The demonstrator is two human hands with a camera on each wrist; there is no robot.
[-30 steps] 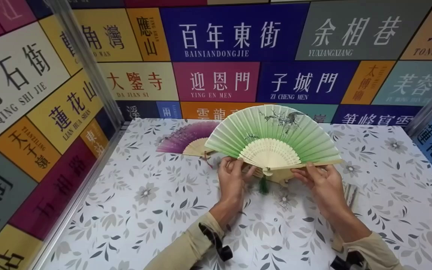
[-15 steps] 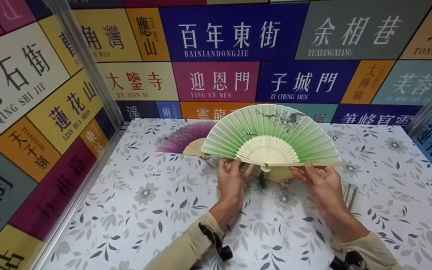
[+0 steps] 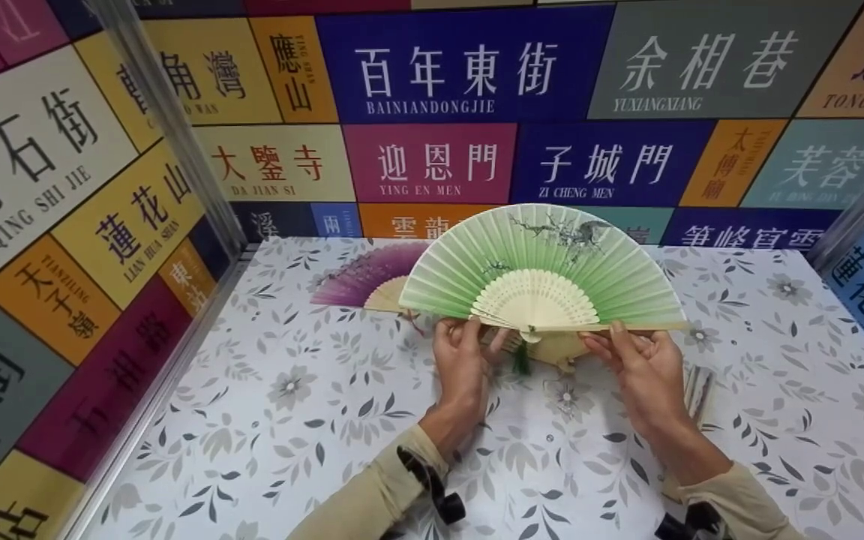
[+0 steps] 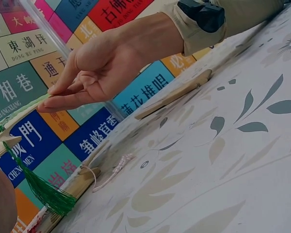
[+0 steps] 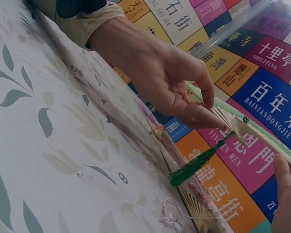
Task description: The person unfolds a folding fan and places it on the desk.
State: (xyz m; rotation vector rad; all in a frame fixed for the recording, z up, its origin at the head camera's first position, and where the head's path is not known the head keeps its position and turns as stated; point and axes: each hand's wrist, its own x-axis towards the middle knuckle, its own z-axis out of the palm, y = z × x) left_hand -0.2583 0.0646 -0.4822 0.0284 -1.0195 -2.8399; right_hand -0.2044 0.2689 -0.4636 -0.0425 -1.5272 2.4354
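A green-and-white folding fan (image 3: 541, 262) is spread wide in the head view, a dark blossom branch on its leaf. My left hand (image 3: 463, 364) pinches the lower left edge of the ribs between thumb and fingers. At the other end, my right hand (image 3: 646, 367) pinches the outer guard stick. From the pivot hangs a green tassel (image 3: 522, 358), also in the left wrist view, where the right hand (image 4: 102, 68) grips the fan's edge. The right wrist view has the left hand (image 5: 160, 77) holding the ribs beside the pivot. The fan is raised above the table.
A spread purple fan (image 3: 372, 277) lies behind at left on the floral-patterned table (image 3: 312, 442). Below the green fan, a pale wooden fan (image 3: 552, 346) is partly hidden. A folded fan (image 4: 177, 93) lies by the right hand. Sign-printed walls (image 3: 469, 64) enclose the back and sides.
The green fan has spread slightly wider, its left edge shifting left and its lower right guard coming nearly level. Both hands keep their grip and have hardly moved.
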